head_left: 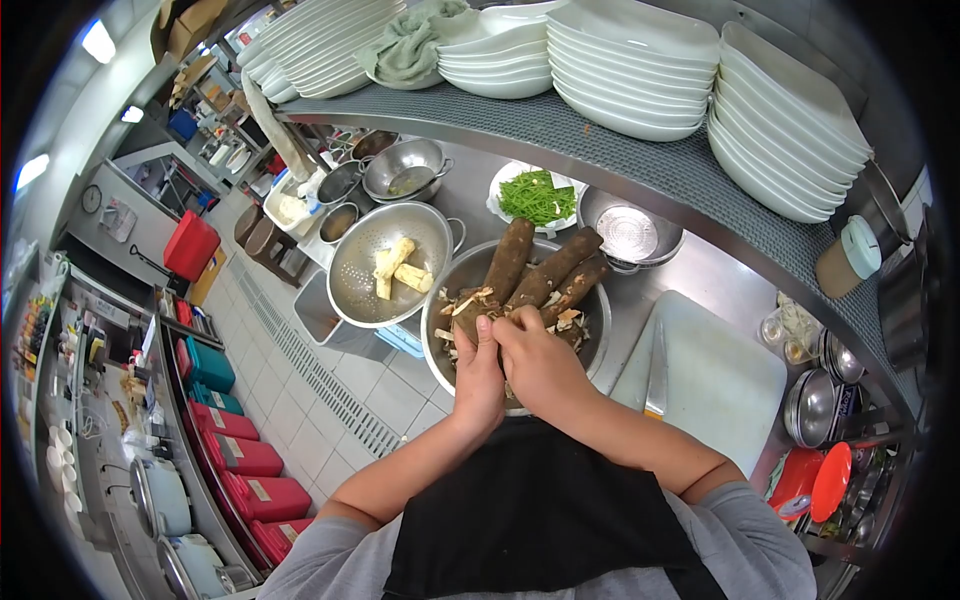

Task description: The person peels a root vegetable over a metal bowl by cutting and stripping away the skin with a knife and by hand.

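My left hand and my right hand meet over the near side of a large metal bowl. Both have curled fingers, thumbs close together. What they grip is hidden beneath them; a brown piece with a pale, torn top shows just beyond the left fingers. Long brown-skinned root vegetables lean on the bowl's far rim, with pale peelings and scraps around them. Left of the bowl, a metal colander holds a few peeled, pale yellow pieces.
A knife rests on a white cutting board to the right. Behind the bowl are a plate of cut green vegetables and another metal bowl. Overhead, a shelf carries stacked white dishes.
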Demonstrator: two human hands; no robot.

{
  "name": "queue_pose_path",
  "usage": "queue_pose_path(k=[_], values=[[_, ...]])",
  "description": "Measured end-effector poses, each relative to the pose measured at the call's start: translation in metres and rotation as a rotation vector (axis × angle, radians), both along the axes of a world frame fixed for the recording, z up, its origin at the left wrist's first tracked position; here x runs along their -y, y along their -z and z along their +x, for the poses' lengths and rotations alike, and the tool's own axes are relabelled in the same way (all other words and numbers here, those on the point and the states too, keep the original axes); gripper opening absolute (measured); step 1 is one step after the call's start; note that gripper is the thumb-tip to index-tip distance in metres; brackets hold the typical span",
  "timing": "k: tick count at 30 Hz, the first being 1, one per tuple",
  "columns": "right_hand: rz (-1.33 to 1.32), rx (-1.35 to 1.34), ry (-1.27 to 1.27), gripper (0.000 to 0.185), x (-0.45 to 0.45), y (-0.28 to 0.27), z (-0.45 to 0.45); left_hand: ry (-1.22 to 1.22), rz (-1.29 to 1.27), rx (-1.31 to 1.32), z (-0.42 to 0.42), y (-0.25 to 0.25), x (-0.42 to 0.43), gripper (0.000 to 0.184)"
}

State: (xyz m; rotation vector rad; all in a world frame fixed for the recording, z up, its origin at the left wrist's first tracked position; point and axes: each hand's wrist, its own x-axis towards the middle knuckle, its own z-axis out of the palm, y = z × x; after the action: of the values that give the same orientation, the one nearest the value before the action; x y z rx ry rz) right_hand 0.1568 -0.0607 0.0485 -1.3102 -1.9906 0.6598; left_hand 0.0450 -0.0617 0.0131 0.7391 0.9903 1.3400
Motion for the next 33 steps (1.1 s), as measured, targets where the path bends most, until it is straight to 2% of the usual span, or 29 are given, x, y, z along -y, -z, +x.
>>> queue_pose_path(k=[2, 3, 5, 6, 8, 9, 10, 12, 13, 15, 18, 21, 31, 33], values=[[0.163, -0.17, -0.005, 0.007, -0.011, 0.019, -0.002, -0.034, 0.004, -0.014, -0.002, 0.007, -0.004, 0.048], [0.162, -0.169, -0.005, 0.007, -0.019, 0.029, 0.0, -0.027, 0.015, 0.027, -0.005, 0.008, -0.005, 0.046], [0.248, -0.339, -0.161, 0.008, -0.039, 0.041, 0.008, 0.015, -0.015, 0.134, -0.014, 0.006, -0.006, 0.045], [0.247, -0.34, -0.163, 0.008, -0.04, 0.025, 0.013, 0.013, -0.016, 0.134, -0.017, 0.006, -0.005, 0.045], [-0.755, -0.426, -0.225, 0.011, -0.035, -0.018, 0.026, 0.105, -0.037, 0.221, -0.021, 0.008, -0.004, 0.048], [-0.825, -0.438, -0.219, 0.013, -0.036, -0.017, 0.027, 0.126, -0.033, 0.227, -0.022, 0.01, -0.004, 0.049], [-0.823, -0.438, -0.218, 0.013, -0.036, -0.008, 0.025, 0.128, -0.032, 0.228, -0.021, 0.01, -0.004, 0.049], [-0.318, -0.37, -0.139, 0.02, -0.028, 0.016, 0.015, 0.096, -0.013, 0.172, -0.02, 0.01, -0.004, 0.047], [-0.317, -0.368, -0.144, 0.02, -0.02, 0.017, 0.011, 0.092, -0.011, 0.173, -0.02, 0.012, -0.004, 0.047], [-0.043, -0.345, -0.008, 0.034, -0.007, 0.015, 0.004, 0.064, 0.098, -0.001, -0.017, 0.014, -0.005, 0.046], [-0.195, -0.295, -0.016, 0.044, -0.007, 0.019, 0.005, 0.052, 0.083, -0.037, -0.012, 0.009, -0.001, 0.043], [-0.188, -0.394, -0.003, 0.04, -0.008, 0.019, 0.002, 0.047, 0.103, -0.087, -0.013, 0.016, -0.002, 0.044], [-0.082, -0.368, 0.01, 0.033, -0.03, 0.04, -0.001, 0.027, 0.051, -0.027, -0.014, 0.019, -0.008, 0.042], [-0.34, -0.534, -0.053, 0.033, -0.039, 0.04, 0.003, 0.087, 0.004, 0.124, -0.019, 0.02, -0.009, 0.043]])
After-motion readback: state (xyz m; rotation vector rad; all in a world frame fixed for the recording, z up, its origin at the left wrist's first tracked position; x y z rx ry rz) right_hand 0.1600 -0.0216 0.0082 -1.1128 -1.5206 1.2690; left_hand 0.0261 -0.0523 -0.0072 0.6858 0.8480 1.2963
